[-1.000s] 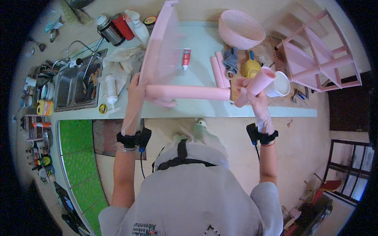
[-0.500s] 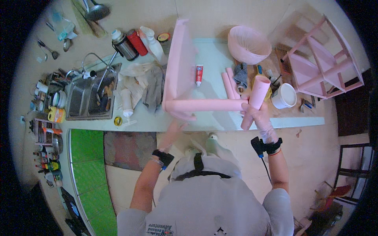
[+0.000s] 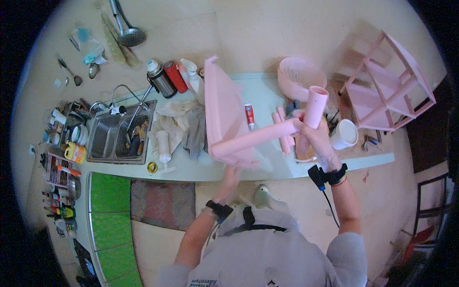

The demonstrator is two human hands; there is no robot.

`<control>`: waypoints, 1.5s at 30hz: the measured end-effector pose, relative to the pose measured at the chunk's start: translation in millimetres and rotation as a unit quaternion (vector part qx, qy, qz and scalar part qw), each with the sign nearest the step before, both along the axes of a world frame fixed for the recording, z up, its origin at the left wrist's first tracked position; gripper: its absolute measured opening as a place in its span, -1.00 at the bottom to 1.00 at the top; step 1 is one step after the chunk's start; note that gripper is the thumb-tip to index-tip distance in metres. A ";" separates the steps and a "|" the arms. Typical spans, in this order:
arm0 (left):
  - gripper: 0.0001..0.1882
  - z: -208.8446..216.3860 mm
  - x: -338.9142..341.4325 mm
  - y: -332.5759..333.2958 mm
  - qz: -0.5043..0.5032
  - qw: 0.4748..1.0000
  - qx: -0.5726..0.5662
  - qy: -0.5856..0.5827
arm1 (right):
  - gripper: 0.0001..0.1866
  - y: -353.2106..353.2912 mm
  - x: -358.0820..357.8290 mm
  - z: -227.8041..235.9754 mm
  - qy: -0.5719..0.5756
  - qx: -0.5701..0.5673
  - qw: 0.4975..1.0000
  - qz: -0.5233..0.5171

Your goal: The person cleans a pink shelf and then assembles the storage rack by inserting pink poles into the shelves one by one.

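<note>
A pink shelf panel (image 3: 227,112) stands on its edge, with a pink tube leg (image 3: 256,138) running right from its near corner. My right hand (image 3: 318,138) is closed around a second, upright pink tube (image 3: 315,107) where it crosses the leg's far end. A thin clear glove seems to cover this hand. My left hand (image 3: 228,181) is at the panel's near lower edge, its fingertips partly hidden and blurred, so its grip cannot be made out. Behind the leg, loose pink tubes (image 3: 285,134) and a red and white squeeze tube (image 3: 249,115) lie on the counter.
To the right are a pink basket (image 3: 299,79), a white tub (image 3: 344,134) and an assembled pink rack (image 3: 385,91). Cloths (image 3: 184,126), a pump bottle (image 3: 163,146), bottles and a sink (image 3: 119,136) occupy the left. Green cabinet doors (image 3: 110,191) are below the counter (image 3: 191,174).
My view has shifted. The leg now slopes up toward my right hand and the panel is tilted. My left hand has moved right and up to the panel's lower edge.
</note>
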State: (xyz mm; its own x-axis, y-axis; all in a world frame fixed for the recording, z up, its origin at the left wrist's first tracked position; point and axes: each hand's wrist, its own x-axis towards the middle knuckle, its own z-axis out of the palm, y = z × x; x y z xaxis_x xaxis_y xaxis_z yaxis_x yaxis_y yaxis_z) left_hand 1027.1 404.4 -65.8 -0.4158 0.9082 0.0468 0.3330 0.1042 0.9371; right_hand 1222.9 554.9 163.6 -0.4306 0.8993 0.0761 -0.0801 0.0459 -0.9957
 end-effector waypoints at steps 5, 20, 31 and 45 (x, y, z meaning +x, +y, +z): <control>-0.67 84.4 -17.6 -6.4 0.017 0.997 0.062 0.031 | -0.73 21.5 23.3 10.5 0.004 0.009 0.999 -0.042; -0.66 284.3 -48.3 39.6 0.015 0.999 0.018 0.041 | -0.67 135.6 10.2 88.3 0.008 0.045 0.998 -0.048; -0.62 304.3 -82.1 105.1 0.006 0.998 0.036 -0.046 | -0.45 82.0 -17.1 51.7 -0.167 0.520 0.837 -0.040; -0.59 271.5 -99.3 153.9 -0.005 0.999 -0.008 0.045 | -0.36 10.0 -35.3 28.3 -0.345 0.630 0.691 0.078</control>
State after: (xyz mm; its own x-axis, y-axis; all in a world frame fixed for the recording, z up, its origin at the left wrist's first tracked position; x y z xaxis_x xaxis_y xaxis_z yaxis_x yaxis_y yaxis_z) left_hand 927.7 558.3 205.6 -0.4016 0.9133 0.0680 0.4166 0.1161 0.9017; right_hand 1187.6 564.9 191.9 -0.8395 0.2442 0.4854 0.2917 0.9562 0.0234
